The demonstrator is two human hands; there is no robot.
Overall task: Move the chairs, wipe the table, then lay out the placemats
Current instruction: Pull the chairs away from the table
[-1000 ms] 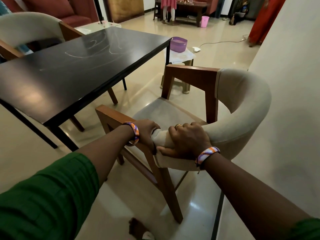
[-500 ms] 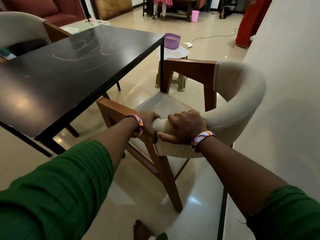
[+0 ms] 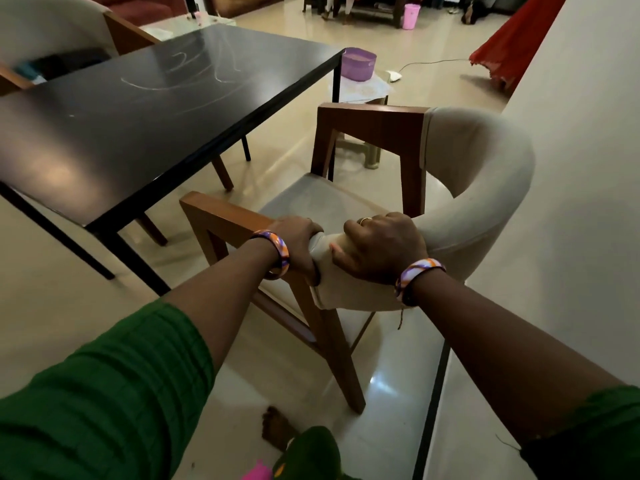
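Chair [image 3: 398,199] standing on the glossy floor [image 3: 391,403] just beside the near corner of the black counter [image 3: 166,109], seat turned toward it, padded cream backrest curving round toward the wall [image 3: 581,133] on the right. Left hand [image 3: 298,247] clamped over the top of the wooden armrest post where the padding begins, fingers curled down the far side, a striped orange-and-purple bangle [image 3: 277,252] at the wrist. Right hand [image 3: 381,251] wrapped over the end of the cream padding just beside the left, thumb pressed against the cloth, ring showing on one finger, a matching bangle at that wrist too. Both grips closed on the chair, nearly touching each other. Green sleeves on both forearms. Counter top bare but streaked with pale chalky smears toward its far end. Second chair [image 3: 45,32] with the same cream back at the far left side of the counter. Beyond the counter's far corner, a purple tub [image 3: 358,64] resting on a small low stool. Bare foot [image 3: 275,427] on the floor below the chair's near leg.
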